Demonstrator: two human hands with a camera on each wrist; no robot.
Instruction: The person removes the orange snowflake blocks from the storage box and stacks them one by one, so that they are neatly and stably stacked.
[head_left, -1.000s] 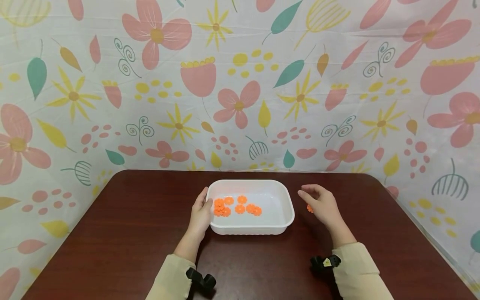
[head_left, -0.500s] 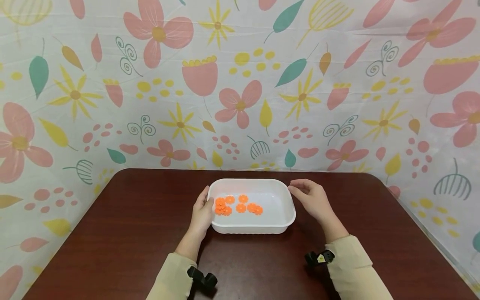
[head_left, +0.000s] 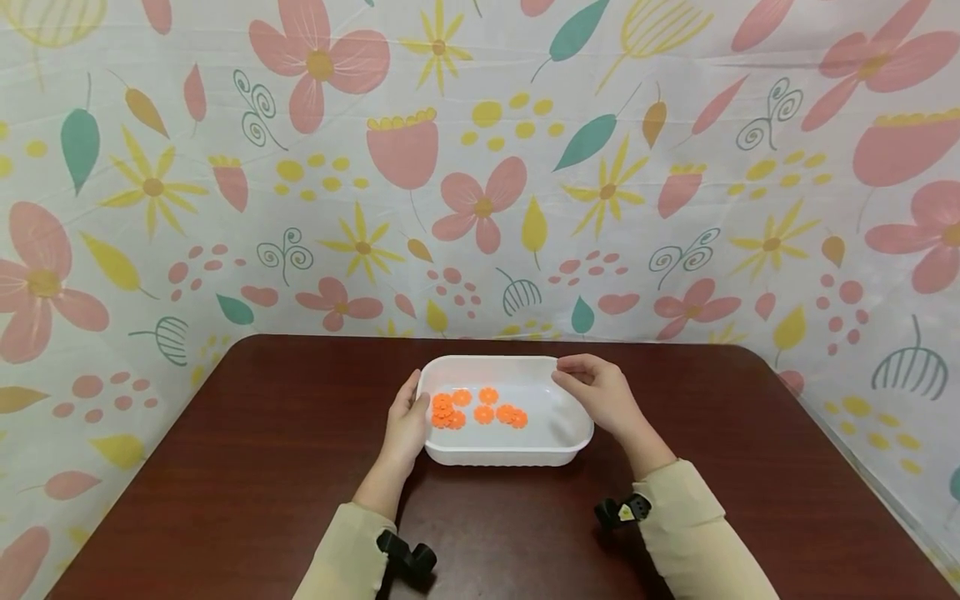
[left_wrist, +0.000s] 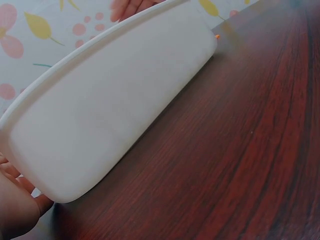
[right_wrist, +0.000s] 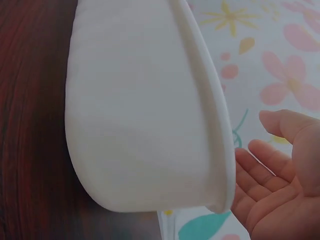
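Note:
A white rectangular tray (head_left: pixel 551 417) stands on the table, several orange flower-shaped pieces (head_left: pixel 483 414) lying inside, mostly toward its left end. My left hand (head_left: pixel 405 425) grips the tray's left end, thumb over the rim and fingers along the outer side; part of that hand (left_wrist: pixel 17 205) shows in the left wrist view. Above the tray's right end hovers my right hand (head_left: pixel 603 400). In the right wrist view, the right hand (right_wrist: pixel 287 185) has thumb and fingers apart, with nothing visible between them. A speck of orange (left_wrist: pixel 217 36) shows beyond the tray's far end.
The dark wooden table (head_left: pixel 285 467) extends around the tray. Behind it hangs a white cloth (head_left: pixel 480 275) with pink, yellow and green flower prints. A black wrist device (head_left: pixel 407 557) is worn on the left sleeve and a similar device (head_left: pixel 622 511) on the right.
My right hand has moved left from beside the tray to above its right end. An orange piece seen near that hand earlier is out of sight in the head view. The left hand keeps its grip.

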